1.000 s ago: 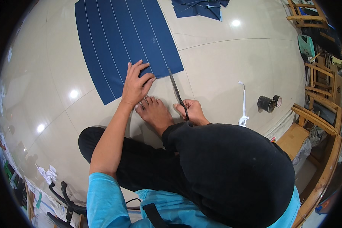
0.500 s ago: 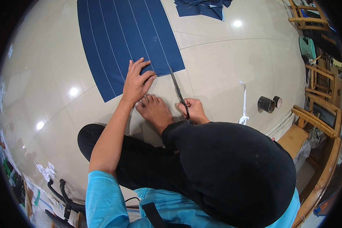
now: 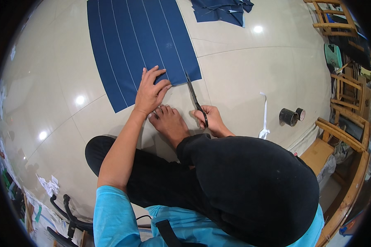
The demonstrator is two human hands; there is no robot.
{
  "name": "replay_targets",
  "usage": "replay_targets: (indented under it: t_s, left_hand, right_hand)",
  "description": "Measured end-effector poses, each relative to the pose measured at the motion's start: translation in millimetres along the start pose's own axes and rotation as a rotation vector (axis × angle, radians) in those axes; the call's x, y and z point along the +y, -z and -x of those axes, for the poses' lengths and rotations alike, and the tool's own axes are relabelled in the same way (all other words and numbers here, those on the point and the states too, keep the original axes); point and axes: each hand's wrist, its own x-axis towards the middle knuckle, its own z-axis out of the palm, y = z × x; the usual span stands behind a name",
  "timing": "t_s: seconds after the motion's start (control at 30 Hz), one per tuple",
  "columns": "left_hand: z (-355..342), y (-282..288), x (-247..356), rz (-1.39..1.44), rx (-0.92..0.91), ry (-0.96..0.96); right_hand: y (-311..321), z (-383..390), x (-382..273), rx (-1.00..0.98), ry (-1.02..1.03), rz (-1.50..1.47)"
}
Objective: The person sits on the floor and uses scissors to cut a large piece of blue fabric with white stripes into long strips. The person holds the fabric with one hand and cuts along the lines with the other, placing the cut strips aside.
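Observation:
A dark blue fabric sheet (image 3: 111, 49) with long pale lines lies on the tiled floor. My left hand (image 3: 152, 86) rests on its near edge, fingers apart on the cloth. My right hand (image 3: 208, 119) grips black-handled scissors (image 3: 193, 94), whose long blades reach over that edge beside a pale line at the right. My bare foot (image 3: 169, 123) is just below my left hand, between it and my right hand.
Folded blue fabric (image 3: 218, 10) lies at the top. Tape rolls (image 3: 290, 117) and a white strip (image 3: 264, 111) sit at the right. Wooden frames (image 3: 346, 131) and a teal object (image 3: 334, 53) line the right side. White scraps (image 3: 49, 185) and a chair base (image 3: 70, 214) are lower left.
The fabric appears slightly further right in the view. The scissor blades and my right hand have shifted slightly up and to the right. My left hand stays on the cloth.

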Motion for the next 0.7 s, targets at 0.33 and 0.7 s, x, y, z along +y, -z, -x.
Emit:
replay_targets:
  t_s: [0.33, 0.7]
  left_hand:
    - [-0.1, 0.3, 0.6, 0.011, 0.013, -0.008]
    - [-0.2, -1.1, 0.6, 0.005, -0.004, 0.011]
  right_hand:
    - [-5.0, -5.1, -10.0, -0.021, 0.004, -0.002]
    - [-4.4, -4.8, -8.8, -0.007, 0.009, -0.008]
